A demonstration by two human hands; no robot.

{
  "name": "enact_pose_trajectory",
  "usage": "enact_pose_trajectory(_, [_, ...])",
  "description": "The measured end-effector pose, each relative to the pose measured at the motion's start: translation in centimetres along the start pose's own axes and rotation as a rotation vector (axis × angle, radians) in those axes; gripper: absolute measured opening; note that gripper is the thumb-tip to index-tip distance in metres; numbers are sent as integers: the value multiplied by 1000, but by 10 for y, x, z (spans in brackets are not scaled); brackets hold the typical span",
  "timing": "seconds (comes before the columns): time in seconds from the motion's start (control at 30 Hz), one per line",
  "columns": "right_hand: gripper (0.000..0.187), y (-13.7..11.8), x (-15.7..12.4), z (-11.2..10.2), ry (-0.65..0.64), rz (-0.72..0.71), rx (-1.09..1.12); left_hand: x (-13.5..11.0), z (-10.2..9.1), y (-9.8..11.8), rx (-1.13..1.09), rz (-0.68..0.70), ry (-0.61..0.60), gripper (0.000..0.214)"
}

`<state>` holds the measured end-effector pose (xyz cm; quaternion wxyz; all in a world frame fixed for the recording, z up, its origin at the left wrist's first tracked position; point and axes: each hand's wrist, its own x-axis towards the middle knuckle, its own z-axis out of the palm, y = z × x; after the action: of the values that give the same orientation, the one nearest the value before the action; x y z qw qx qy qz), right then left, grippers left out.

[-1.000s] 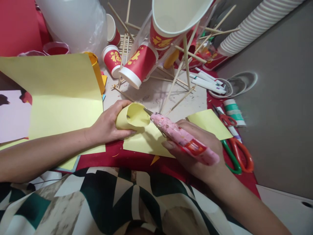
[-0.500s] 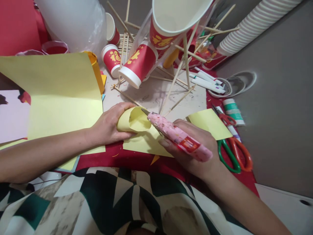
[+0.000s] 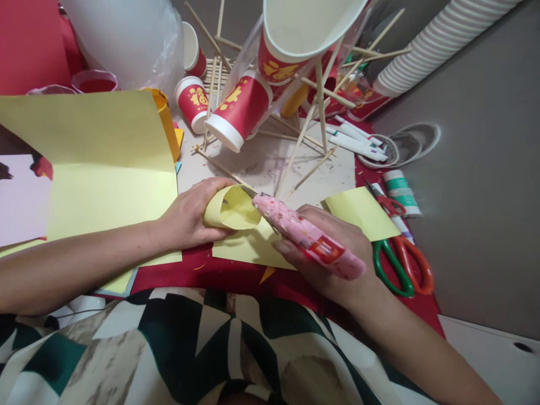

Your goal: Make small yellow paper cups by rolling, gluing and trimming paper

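My left hand (image 3: 188, 216) is closed around a roll of yellow paper (image 3: 240, 209), bent into a tube with its open end facing right. My right hand (image 3: 337, 242) grips a pink glue gun (image 3: 301, 225) with a red patch on its body and specks along its front. The gun's metal nozzle (image 3: 248, 192) reaches the upper rim of the paper roll. Below the roll lies a flat yellow sheet (image 3: 253, 247). Another yellow piece (image 3: 363, 212) lies beside my right hand, partly over green-and-orange-handled scissors (image 3: 405, 267).
Red paper cups (image 3: 242, 107) hang within a frame of wooden sticks (image 3: 295, 146) on a white board (image 3: 248, 166). Large yellow paper (image 3: 113, 185) lies at left. A long stack of cups (image 3: 439, 50) leans at the back right. Red-handled scissors (image 3: 390, 205) lie at right.
The paper roll has tilted slightly, so its opening shows a little more. The glue gun has shifted very slightly left along the rim.
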<state>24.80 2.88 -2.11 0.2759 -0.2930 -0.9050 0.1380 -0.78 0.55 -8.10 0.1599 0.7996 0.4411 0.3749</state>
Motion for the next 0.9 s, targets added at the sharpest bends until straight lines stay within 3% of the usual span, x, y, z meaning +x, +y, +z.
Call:
enact_pose_trajectory(0.7, [27, -4, 2, 1, 3, 23, 11, 0, 1, 0, 41, -4, -40, 65])
enact_pose_trajectory(0.9, [28, -3, 2, 3, 21, -12, -8, 1, 2, -2, 21, 60, 3, 65])
